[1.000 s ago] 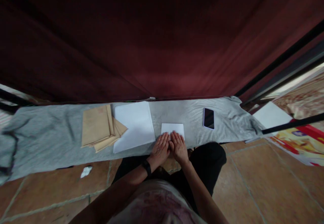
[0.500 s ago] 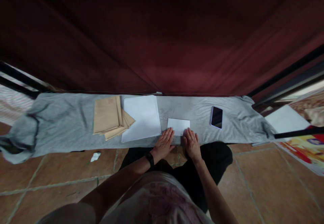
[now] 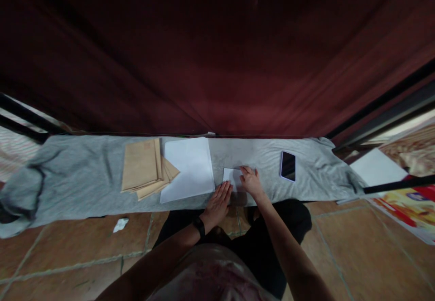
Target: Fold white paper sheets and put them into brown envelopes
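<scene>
The left hand [image 3: 219, 199] lies flat, fingers together and stretched out, its tips on the near left corner of a small white paper [image 3: 230, 175]. The right hand [image 3: 250, 181] covers the paper's right half; whether it presses or pinches the far edge cannot be told. Only the left strip of the paper shows. All rest on a grey cloth [image 3: 84, 178]. Just left of the hands lie white sheets [image 3: 188, 169] and brown envelopes [image 3: 142, 169]; right of them, a phone [image 3: 288, 166].
</scene>
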Motion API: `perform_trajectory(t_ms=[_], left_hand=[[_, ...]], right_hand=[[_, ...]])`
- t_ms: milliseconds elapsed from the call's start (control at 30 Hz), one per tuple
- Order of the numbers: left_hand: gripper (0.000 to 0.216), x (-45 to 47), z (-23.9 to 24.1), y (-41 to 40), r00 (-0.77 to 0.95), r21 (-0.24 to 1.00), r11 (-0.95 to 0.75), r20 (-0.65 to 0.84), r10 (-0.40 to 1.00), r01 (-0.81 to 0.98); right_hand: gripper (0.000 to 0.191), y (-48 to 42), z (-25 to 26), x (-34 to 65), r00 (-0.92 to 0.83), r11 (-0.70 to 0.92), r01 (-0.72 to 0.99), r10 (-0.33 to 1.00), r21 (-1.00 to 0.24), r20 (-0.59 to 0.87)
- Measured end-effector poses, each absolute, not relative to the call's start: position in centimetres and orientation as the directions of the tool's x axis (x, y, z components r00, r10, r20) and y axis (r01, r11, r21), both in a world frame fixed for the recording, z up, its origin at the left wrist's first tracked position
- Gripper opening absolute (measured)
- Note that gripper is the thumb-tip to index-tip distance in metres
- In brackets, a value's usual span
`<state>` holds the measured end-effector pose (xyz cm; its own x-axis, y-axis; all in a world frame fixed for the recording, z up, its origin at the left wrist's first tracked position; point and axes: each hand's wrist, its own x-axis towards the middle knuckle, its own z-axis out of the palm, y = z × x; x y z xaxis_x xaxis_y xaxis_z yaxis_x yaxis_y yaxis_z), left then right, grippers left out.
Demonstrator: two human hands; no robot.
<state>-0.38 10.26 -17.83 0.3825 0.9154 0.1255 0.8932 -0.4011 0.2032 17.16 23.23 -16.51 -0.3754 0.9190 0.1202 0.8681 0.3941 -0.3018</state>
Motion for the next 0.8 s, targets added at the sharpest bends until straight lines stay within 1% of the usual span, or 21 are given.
perform_trajectory(t_ms=[133, 267, 333, 433, 500, 567, 633, 700, 800], left_hand=[[0.085, -0.4, -17.6, 10.2, 0.365, 0.235, -0.389, 0.140, 0.920, 0.891], [0.078, -0.6, -16.9, 10.3, 0.348, 0.285, -0.388, 0.183, 0.919, 0.876], [0.076, -0.7, -16.4, 10.4, 0.333, 0.303, -0.385, 0.210, 0.919, 0.872], [0.073, -0.7, -15.7, 10.6, 0.341, 0.302, -0.402, 0.235, 0.910, 0.864], [0.072, -0.7, -15.4, 10.7, 0.368, 0.288, -0.429, 0.241, 0.898, 0.856], [0.070, -0.6, -15.2, 10.8, 0.392, 0.271, -0.451, 0.245, 0.887, 0.850], [0.070, -0.4, -15.2, 10.8, 0.404, 0.253, -0.462, 0.250, 0.880, 0.850], [0.069, -0.2, -15.4, 10.9, 0.408, 0.239, -0.466, 0.255, 0.877, 0.852], [0.069, 0.4, -15.9, 11.4, 0.400, 0.227, -0.458, 0.259, 0.879, 0.860]], right_hand=[[0.042, 23.8, -16.1, 17.4, -0.380, 0.404, 0.858, 0.915, -0.317, 0.139], [0.035, 24.7, -14.4, 17.8, -0.392, 0.431, 0.830, 0.902, -0.355, 0.179], [0.034, 25.0, -13.3, 18.0, -0.371, 0.450, 0.797, 0.891, -0.403, 0.261], [0.033, 25.0, -11.9, 18.4, -0.281, 0.464, 0.757, 0.867, -0.461, 0.411], [0.033, 24.4, -11.8, 18.7, -0.243, 0.459, 0.757, 0.858, -0.465, 0.453], [0.034, 23.4, -12.5, 18.9, -0.260, 0.471, 0.757, 0.853, -0.453, 0.452], [0.035, 21.9, -13.8, 19.2, -0.326, 0.504, 0.749, 0.845, -0.430, 0.423], [0.036, 20.4, -15.2, 19.5, -0.380, 0.533, 0.734, 0.835, -0.419, 0.397], [0.036, 18.3, -16.7, 19.9, -0.416, 0.551, 0.725, 0.829, -0.413, 0.374]])
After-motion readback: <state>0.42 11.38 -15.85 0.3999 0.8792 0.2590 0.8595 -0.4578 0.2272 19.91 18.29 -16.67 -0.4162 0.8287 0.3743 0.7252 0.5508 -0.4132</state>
